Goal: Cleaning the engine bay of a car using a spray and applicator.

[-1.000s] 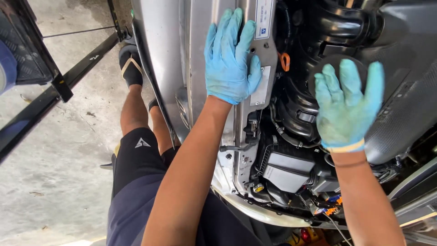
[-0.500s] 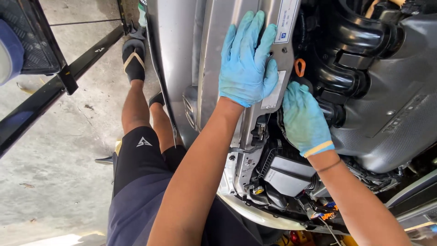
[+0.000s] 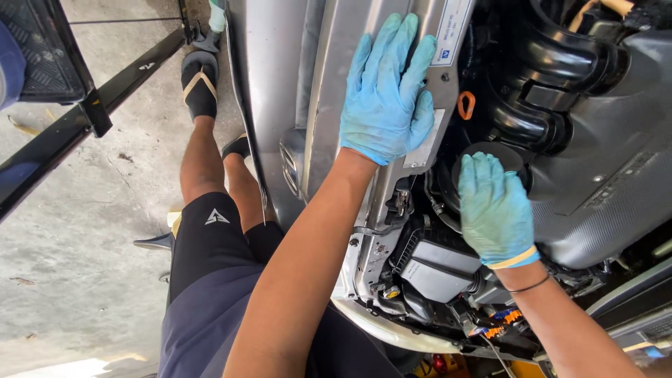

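Concrete floor (image 3: 77,266), grey and stained, fills the left of the view, with a black metal bar (image 3: 84,119) crossing it at an angle. To the right stands a silver car with its engine bay open. The left hand (image 3: 386,94), in a blue glove, lies flat and released on the silver front panel (image 3: 329,84) above the grille, fingers spread, pressing on a white sticker (image 3: 424,140). The right hand (image 3: 494,210), in a greener glove with a yellow cuff band, is down in the bay with its fingers curled over a round black cap (image 3: 490,157); it seems to grip the cap, though the palm hides the contact. That cap sits just beside the ribbed black intake hose (image 3: 532,105) and near an orange loop handle (image 3: 466,105). A large dark engine cover (image 3: 602,189) lies to the right. The person's bare legs and dark shorts (image 3: 210,280) show below.
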